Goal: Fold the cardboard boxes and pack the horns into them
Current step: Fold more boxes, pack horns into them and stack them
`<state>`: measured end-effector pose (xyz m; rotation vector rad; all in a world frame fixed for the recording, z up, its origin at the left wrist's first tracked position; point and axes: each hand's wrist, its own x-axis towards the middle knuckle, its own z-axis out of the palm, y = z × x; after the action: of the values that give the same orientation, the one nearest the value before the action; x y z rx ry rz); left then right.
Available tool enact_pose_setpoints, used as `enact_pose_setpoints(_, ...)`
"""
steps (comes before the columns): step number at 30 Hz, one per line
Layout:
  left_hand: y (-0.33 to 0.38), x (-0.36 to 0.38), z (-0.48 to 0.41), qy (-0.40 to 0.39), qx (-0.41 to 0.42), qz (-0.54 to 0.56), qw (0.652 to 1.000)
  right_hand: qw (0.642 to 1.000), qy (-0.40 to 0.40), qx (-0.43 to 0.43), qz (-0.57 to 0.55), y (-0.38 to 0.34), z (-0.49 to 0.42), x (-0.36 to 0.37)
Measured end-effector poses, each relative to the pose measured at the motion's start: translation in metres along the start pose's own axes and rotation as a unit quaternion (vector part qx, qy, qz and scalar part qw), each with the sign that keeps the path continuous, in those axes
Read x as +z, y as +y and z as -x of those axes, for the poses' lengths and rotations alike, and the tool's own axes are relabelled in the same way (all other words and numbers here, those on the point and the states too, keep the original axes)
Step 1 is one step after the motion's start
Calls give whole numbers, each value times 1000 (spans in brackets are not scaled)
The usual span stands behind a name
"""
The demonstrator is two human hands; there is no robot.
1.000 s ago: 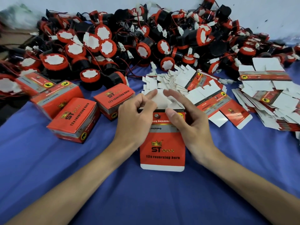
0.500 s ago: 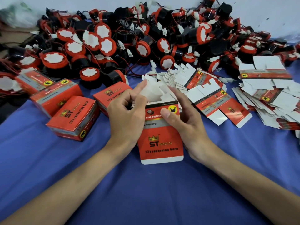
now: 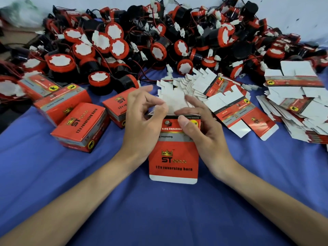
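A red cardboard box (image 3: 173, 160), partly folded, is held up at the table's middle with its white flaps (image 3: 173, 103) pointing away from me. My left hand (image 3: 142, 125) grips its upper left side, fingers curled at the flaps. My right hand (image 3: 202, 128) holds the upper right side, thumb pressed on the red front face. A large pile of red and black horns (image 3: 159, 45) fills the back of the table.
Several closed red boxes (image 3: 79, 125) lie at the left on the blue cloth (image 3: 159, 210). Flat unfolded box blanks fan out behind my hands (image 3: 229, 102) and are stacked at the right (image 3: 298, 103). A pale wall rises behind the horns.
The box has been raised off the cloth and tilted more upright. My left fingers have curled in at the flaps and my right fingers have reached further over the top.
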<state>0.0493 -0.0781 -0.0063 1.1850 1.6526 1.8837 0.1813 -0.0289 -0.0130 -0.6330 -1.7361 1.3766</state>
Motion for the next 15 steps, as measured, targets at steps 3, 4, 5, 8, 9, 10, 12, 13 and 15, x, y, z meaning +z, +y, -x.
enact_pose_setpoints(3, 2, 0, 0, -11, -2, 42, 999, 999, -27, 19, -34, -2, -3, 0)
enact_pose_setpoints(4, 4, 0, -1, -18, 0, 43, 999, 998, -29, 23, -51, -2, -2, 0)
enact_pose_setpoints(5, 5, 0, -1, -21, 1, 35, 999, 998, -24, 24, -57, -1, -2, 0)
enact_pose_setpoints(8, 5, -1, 0, -1, -1, 5, 1000, 998, -12, 20, -54, 0, 0, 3)
enact_pose_setpoints(9, 5, -1, 1, 3, -1, 0, 1000, 998, -8, 24, -64, 1, 0, 4)
enact_pose_setpoints(10, 6, -1, 1, 7, 3, -6, 1000, 997, -4, 32, -76, 1, -1, 4)
enact_pose_setpoints(12, 7, -1, 1, 13, 17, -20, 1000, 995, -4, 46, -90, 1, -2, 3)
enact_pose_setpoints(13, 7, -1, 1, 14, 21, -24, 999, 994, -7, 49, -96, 2, -2, 3)
enact_pose_setpoints(15, 7, -1, 1, 8, 25, -26, 999, 992, -11, 55, -114, 2, -3, 2)
